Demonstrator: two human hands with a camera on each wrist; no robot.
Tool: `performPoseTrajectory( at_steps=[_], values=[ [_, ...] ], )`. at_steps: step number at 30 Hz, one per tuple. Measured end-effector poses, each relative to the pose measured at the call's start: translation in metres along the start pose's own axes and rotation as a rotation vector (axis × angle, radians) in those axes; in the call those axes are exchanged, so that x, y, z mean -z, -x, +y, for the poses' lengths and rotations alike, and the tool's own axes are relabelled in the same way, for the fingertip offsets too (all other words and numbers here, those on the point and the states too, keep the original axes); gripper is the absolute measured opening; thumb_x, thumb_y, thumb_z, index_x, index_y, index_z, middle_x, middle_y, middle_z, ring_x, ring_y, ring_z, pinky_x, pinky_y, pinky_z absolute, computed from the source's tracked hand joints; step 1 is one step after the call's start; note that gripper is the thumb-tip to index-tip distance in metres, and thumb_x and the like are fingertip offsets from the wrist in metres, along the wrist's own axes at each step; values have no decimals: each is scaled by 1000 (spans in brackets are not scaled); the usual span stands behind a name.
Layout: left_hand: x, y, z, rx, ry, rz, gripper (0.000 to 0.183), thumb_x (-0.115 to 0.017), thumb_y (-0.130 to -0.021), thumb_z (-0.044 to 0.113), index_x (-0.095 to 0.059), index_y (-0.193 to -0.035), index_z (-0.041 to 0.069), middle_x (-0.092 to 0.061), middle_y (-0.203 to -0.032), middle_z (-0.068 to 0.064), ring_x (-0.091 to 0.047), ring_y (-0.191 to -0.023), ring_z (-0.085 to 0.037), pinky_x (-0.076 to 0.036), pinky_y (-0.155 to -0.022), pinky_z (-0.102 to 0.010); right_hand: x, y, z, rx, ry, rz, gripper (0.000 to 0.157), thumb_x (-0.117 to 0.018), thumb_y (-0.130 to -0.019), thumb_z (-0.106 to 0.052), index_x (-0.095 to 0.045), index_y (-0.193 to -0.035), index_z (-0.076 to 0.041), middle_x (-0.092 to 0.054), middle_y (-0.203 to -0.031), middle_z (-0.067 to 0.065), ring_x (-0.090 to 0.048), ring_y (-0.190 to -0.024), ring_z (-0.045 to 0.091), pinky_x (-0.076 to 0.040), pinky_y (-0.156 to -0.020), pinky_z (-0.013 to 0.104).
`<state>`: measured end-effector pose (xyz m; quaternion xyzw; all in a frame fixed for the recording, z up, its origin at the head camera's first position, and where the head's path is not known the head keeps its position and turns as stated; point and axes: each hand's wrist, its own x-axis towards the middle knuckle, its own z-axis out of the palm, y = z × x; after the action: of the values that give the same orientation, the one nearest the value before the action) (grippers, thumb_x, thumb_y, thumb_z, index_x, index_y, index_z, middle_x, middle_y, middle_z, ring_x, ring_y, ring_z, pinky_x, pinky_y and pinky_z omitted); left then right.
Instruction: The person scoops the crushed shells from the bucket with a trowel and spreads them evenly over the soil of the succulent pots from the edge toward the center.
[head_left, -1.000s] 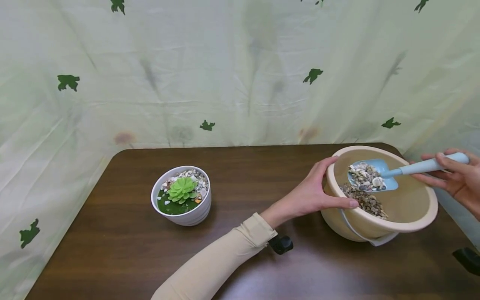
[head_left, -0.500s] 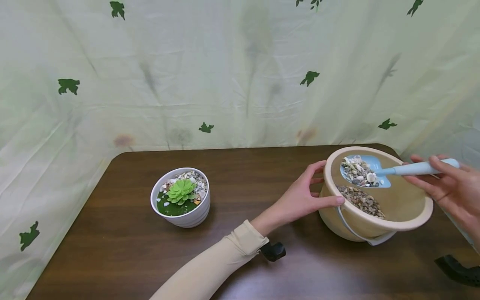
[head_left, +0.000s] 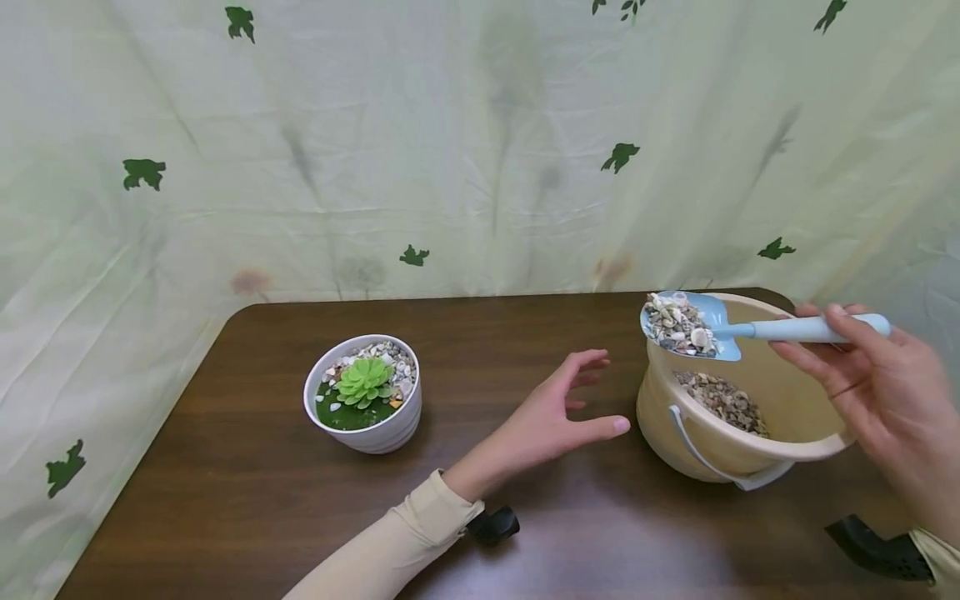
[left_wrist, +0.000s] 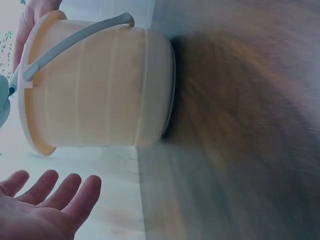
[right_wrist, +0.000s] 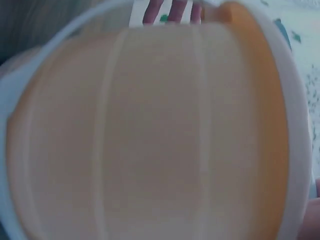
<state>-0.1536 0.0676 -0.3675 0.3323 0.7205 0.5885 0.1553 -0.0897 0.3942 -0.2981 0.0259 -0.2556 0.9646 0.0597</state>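
Observation:
My right hand (head_left: 877, 379) grips the pale blue handle of a small shovel (head_left: 723, 329). White and grey gravel (head_left: 678, 327) is heaped on its blade, which overlaps the left rim of a cream bucket (head_left: 813, 408) in the head view. Darker pebbles (head_left: 723, 404) lie inside the bucket. To the left of the bucket, my left hand (head_left: 551, 417) hovers with thumb and fingers spread, holding nothing. The left wrist view has those fingers below the bucket (left_wrist: 95, 85). In the right wrist view the bucket's side (right_wrist: 150, 135) fills most of the picture.
A white pot (head_left: 382, 433) with a green succulent (head_left: 363, 382), moss and pebbles stands on the dark wooden table (head_left: 247, 492), left of centre. Behind the table hangs a pale curtain (head_left: 450, 150) with leaf shapes. The bucket's handle (head_left: 697, 454) hangs down its front.
My left hand has let go of the bucket's rim and drawn back left. The loaded shovel has moved left and up, from inside the bucket to its left rim.

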Motion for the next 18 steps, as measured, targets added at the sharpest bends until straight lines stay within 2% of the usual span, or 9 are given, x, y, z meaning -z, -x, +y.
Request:
performPoseTrajectory(
  at_steps=[5,10,15,18],
  values=[
    [13,20,0,-29,-28,-2,67,-77,-85,33,-42,-142,32,-46,-140,16,-46,-128,-8,-42,-101,-37,-14,2,18,59,54,-4,21,-40,-101,8,-54,-85,11,-62,-108,23,-64,-105,42,-47,-83,59],
    [26,38,-1,-70,-61,7,68,-79,-83,30,-44,-141,30,-48,-139,14,-46,-129,-10,-41,-101,-41,-26,1,36,76,79,-7,19,-43,-100,8,-54,-85,10,-57,-109,18,-63,-110,37,-48,-84,57],
    [41,59,-4,-59,-100,0,68,-81,-81,27,-45,-140,29,-48,-139,14,-44,-131,-16,-42,-101,-44,-35,1,57,73,63,-73,22,-40,-101,8,-56,-86,11,-63,-103,25,-64,-104,41,-48,-85,56],
    [49,74,-5,-45,-117,-2,69,-81,-81,22,-45,-140,27,-49,-139,15,-44,-131,-14,-41,-101,-45,-41,2,69,77,75,-104,21,-39,-102,8,-54,-87,10,-65,-103,28,-66,-100,41,-48,-84,54]
  ],
)
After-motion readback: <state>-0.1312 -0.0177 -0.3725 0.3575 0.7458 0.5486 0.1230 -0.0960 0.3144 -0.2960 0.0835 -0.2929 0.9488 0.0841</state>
